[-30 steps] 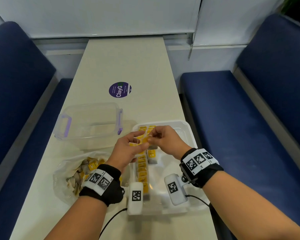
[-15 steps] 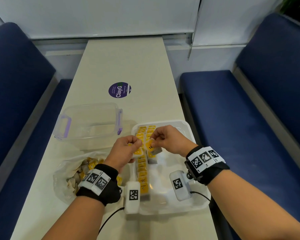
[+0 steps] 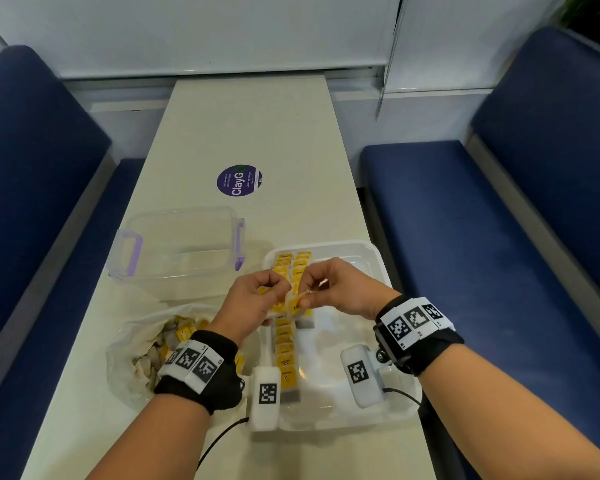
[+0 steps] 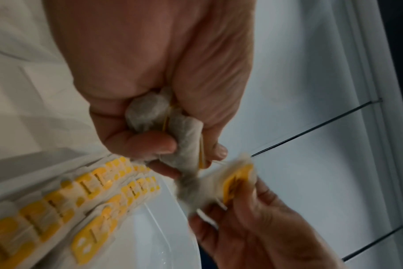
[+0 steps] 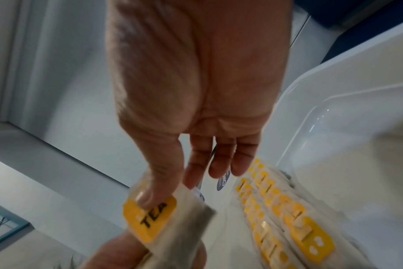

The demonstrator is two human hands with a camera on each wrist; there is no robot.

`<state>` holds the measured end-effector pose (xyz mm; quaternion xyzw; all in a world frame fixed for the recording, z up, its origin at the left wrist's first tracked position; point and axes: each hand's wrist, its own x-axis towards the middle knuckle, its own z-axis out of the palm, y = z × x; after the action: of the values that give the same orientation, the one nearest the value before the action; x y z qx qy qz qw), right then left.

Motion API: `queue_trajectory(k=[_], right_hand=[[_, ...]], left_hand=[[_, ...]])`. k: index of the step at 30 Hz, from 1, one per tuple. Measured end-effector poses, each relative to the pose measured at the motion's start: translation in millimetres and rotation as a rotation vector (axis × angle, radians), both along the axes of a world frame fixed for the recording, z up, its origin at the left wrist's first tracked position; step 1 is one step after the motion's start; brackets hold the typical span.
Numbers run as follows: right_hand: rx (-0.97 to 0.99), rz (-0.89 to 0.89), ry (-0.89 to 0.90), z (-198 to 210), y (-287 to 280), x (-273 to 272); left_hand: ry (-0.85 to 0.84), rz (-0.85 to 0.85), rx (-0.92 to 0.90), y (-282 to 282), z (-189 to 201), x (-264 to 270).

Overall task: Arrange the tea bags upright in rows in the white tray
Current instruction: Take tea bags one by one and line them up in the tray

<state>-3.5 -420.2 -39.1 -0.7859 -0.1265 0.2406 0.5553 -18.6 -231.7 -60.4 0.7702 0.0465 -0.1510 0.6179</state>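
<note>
**Both hands on tea bags above the tray**

From my remote seat I see my left hand (image 3: 253, 299) clenched around a small bunch of tea bags (image 4: 163, 120), fingers curled tight over them. My right hand (image 3: 340, 289) pinches a single tea bag (image 5: 159, 218) by its yellow tag, thumb pressed on the word TEA. The two hands nearly touch over the white tray (image 3: 374, 258), which sits at five o'clock on the table (image 3: 257, 133). Two rows of upright tea bags (image 3: 286, 344) stand along the tray's left side, the left row longer than the right. A plastic bag (image 3: 142, 348) with loose tea bags lies at seven o'clock, and a clear container (image 3: 177, 244) with purple latches rests at ten o'clock from the tray.
</note>
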Motion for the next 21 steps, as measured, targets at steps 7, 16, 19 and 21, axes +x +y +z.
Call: queue_trajectory(k=[7,16,19,21], right_hand=[[0.33,-0.166,0.026,-9.5,10.0,-2.0],[-0.136,-0.493,0.057,-46.6,11.9,-4.7],[-0.231,-0.421,0.122,-57.7,12.8,-10.0],[-0.263,-0.379,0.164,-63.5,13.4,-12.0]], left_hand=[[0.112,-0.119,-0.021,-2.1,-4.5,-1.8],[0.181,0.153,-0.073,7.1,-14.7,4.7],[0.193,0.156,-0.099,7.6,-13.8,3.7],[0.196,0.153,-0.104,7.5,-13.5,2.9]])
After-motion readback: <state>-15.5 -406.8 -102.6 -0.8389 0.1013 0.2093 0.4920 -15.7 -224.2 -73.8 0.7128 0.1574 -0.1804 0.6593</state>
